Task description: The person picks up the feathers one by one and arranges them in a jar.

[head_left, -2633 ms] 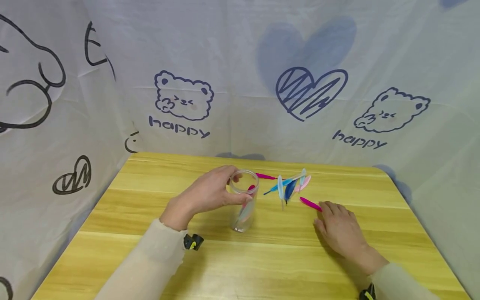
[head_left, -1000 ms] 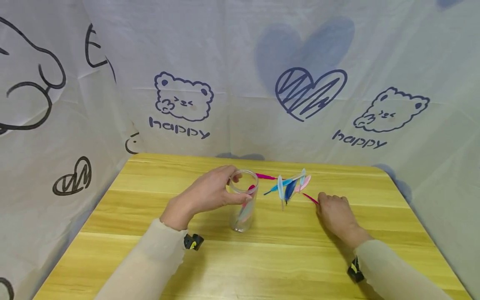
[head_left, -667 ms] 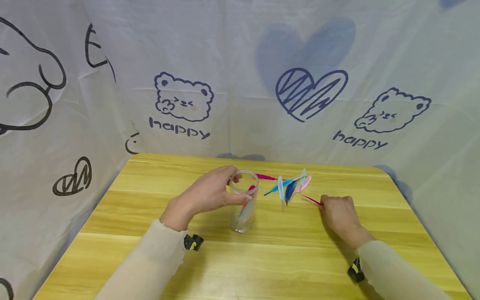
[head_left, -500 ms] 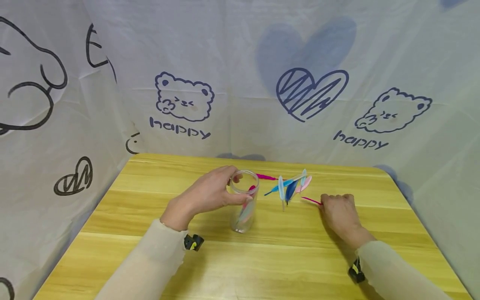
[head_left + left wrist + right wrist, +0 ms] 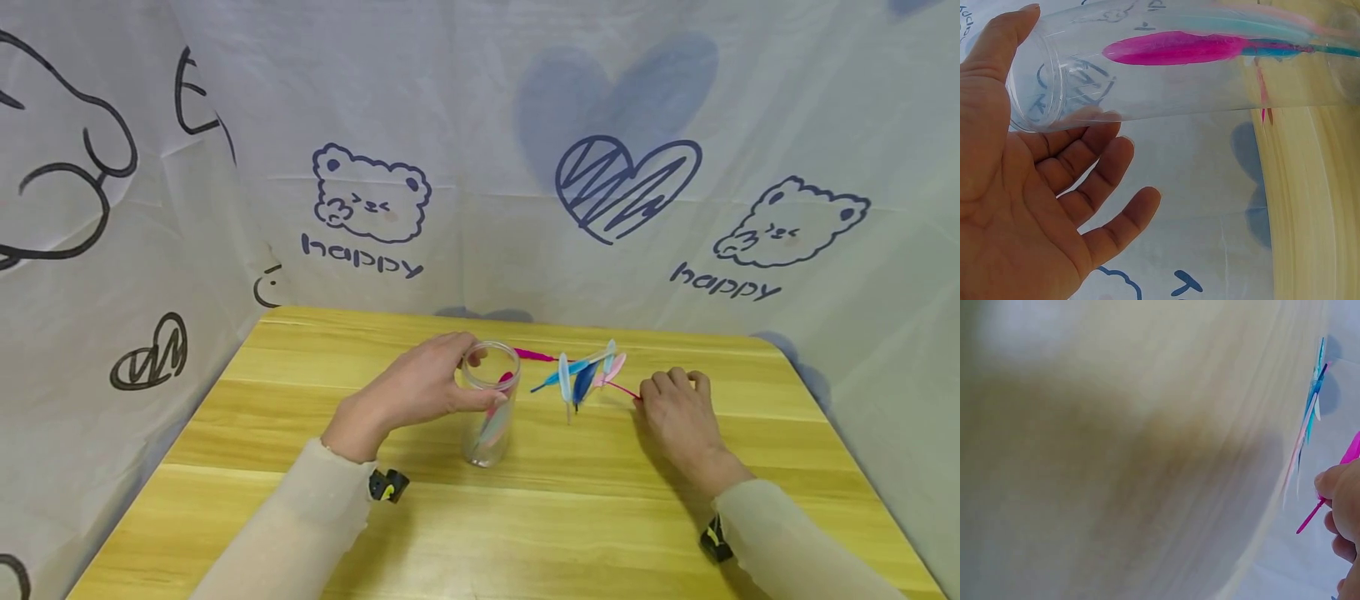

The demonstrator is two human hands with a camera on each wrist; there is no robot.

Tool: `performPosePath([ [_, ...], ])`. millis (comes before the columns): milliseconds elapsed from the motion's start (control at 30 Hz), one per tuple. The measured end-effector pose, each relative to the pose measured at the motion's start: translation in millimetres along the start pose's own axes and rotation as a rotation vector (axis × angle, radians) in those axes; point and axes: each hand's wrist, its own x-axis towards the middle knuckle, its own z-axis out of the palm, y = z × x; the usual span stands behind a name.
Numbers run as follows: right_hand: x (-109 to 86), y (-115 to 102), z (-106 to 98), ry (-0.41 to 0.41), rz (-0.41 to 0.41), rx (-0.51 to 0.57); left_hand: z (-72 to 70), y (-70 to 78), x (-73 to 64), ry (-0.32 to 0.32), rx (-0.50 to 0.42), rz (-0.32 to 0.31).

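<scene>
My left hand (image 5: pixel 408 387) holds a clear jar (image 5: pixel 487 454) near its open rim, thumb on the near side and fingers around the far side. The jar stands upright on the table. Inside it lean a magenta feather (image 5: pixel 1172 49) and a pale teal one (image 5: pixel 1247 26), among others. Off to the right, my right hand (image 5: pixel 681 425) pinches another magenta feather (image 5: pixel 1352 449) between thumb and fingers. In the head view its thin stem points left toward the loose feathers, and the hand hides the rest.
Several loose feathers lie in a cluster beyond the jar: a dark blue one (image 5: pixel 584 383), a light blue one (image 5: pixel 564 375) and a pink one (image 5: pixel 617 365) among them. Farther back lies a magenta feather (image 5: pixel 534 355). A printed cloth (image 5: pixel 487 250) hangs behind the wooden table (image 5: pixel 480 542).
The right hand has gone from resting its fingers at the magenta feather's end to pinching it, and sits slightly farther back. The feather's stem now points left. Left hand and jar stay put.
</scene>
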Motion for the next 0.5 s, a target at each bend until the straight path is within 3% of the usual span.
performPosePath([
  [500, 7.6, -0.2, -4.3, 0.067, -0.008, 0.0, -3.4, 1.8, -1.6, 0.039, 0.043, 0.038],
])
